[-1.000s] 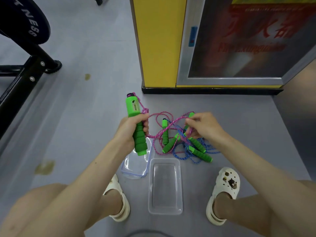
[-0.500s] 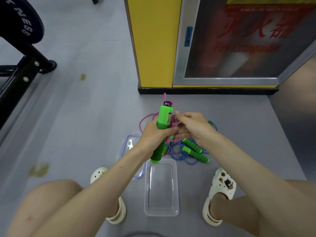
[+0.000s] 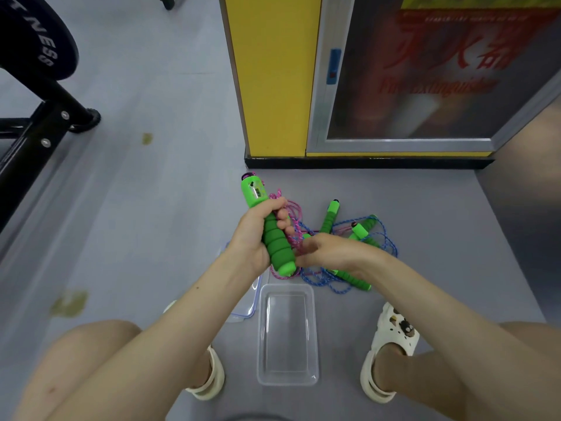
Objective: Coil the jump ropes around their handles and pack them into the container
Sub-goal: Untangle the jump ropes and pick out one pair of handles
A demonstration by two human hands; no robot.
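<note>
My left hand (image 3: 255, 235) grips a green foam jump-rope handle (image 3: 274, 238), held upright and tilted, counter end at the top. Pink cord (image 3: 293, 218) runs from that handle down past my fingers. My right hand (image 3: 331, 252) is just right of the handle's lower end, fingers curled on the pink cord. Beyond my hands a tangle of blue cord (image 3: 379, 235) and pink cord lies on the floor with several more green handles (image 3: 329, 217). A clear rectangular container (image 3: 287, 379) stands empty on the floor between my feet.
The container's clear lid (image 3: 247, 311) with blue trim lies left of it, partly under my left arm. A yellow pillar (image 3: 273, 80) and a fire extinguisher cabinet (image 3: 425, 74) stand ahead. Black gym equipment (image 3: 33, 86) is at the far left. My white clogs (image 3: 391, 338) flank the container.
My right hand came down from the handle's top to beside its lower end, drawing pink cord along. My left hand tilted the handle back to the left, top end leaning away.
</note>
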